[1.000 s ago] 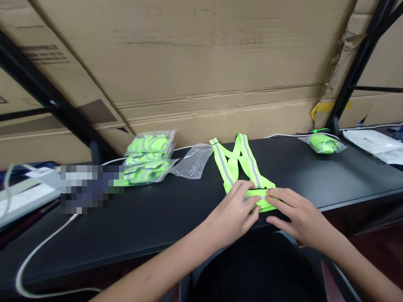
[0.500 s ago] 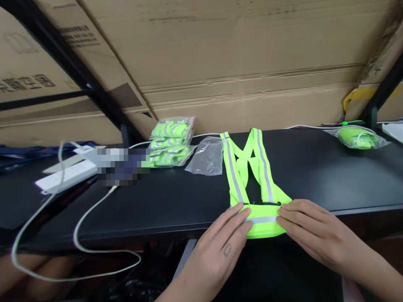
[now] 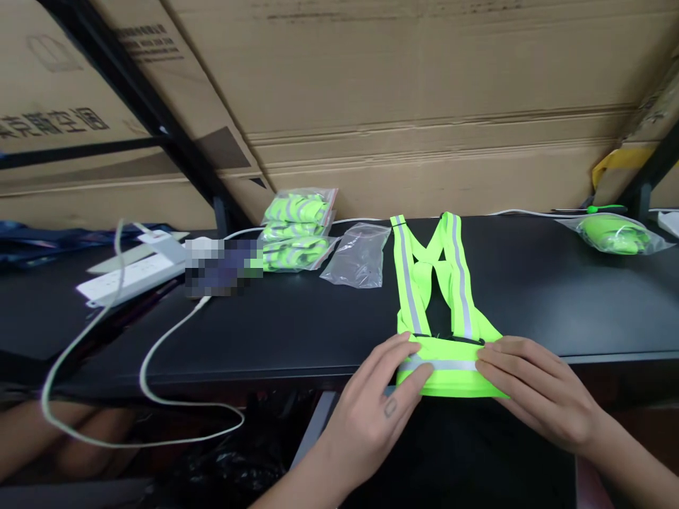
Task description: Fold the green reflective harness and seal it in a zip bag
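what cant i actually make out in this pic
Head view: parts of the green vest, covered by the left hand and the right hand.
Head view: the item beside the bagged stack, masked by pixelation.
Head view: the white object, cut off by the right edge.
Head view: small print on the cardboard, too blurred to read.

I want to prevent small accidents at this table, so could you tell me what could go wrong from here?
1. The lower band of the green vest reaches past the front edge of the table, so it might slip down if the left hand and right hand let go.
2. The clear bag lies beside the vest's straps; a sideways move could push it.
3. The white cable hangs over the front edge, so an arm may catch it.
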Tool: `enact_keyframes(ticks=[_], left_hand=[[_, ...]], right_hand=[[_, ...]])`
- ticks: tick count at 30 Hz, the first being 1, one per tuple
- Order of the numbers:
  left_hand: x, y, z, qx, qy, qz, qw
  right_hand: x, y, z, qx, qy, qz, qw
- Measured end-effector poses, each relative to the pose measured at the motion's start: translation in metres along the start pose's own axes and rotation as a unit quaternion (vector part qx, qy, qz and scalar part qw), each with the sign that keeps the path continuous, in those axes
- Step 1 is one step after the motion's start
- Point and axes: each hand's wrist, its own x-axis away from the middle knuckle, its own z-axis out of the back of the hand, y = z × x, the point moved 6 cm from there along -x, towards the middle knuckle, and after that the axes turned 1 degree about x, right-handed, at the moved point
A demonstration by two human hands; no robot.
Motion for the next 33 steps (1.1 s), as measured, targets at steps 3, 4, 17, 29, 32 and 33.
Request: enact_keyframes(ticks=[3, 4, 17, 29, 32, 33], left_hand=[[-0.003, -0.004, 0.002, 0.014, -0.008, 0.001, 1.000], [-0.006, -0.007, 0.003, 0.021, -0.016, 0.006, 1.000], [-0.083, -0.087, -0.025, 0.144, -0.219, 0.253, 0.931], [-0.066, -0.049, -0.024, -0.106, -0.187, 0.119, 0.969], [-0.059, -0.038, -0.014, -0.082, -0.188, 0.081, 0.975], [-0.055, -0.034, -0.012, -0.074, -0.187, 0.072, 0.977]], right_hand=[[-0.001, 0.007, 0.000, -0.044, -0.012, -0.001, 0.999], [-0.003, 0.010, 0.001, -0.062, -0.025, -0.006, 0.998], [-0.033, 0.099, -0.037, -0.134, -0.203, -0.308, 0.920], [-0.025, 0.051, -0.017, 0.101, -0.036, -0.120, 0.987], [-0.015, 0.041, -0.017, 0.083, -0.062, -0.103, 0.989], [-0.011, 0.038, -0.018, 0.075, -0.075, -0.103, 0.989]])
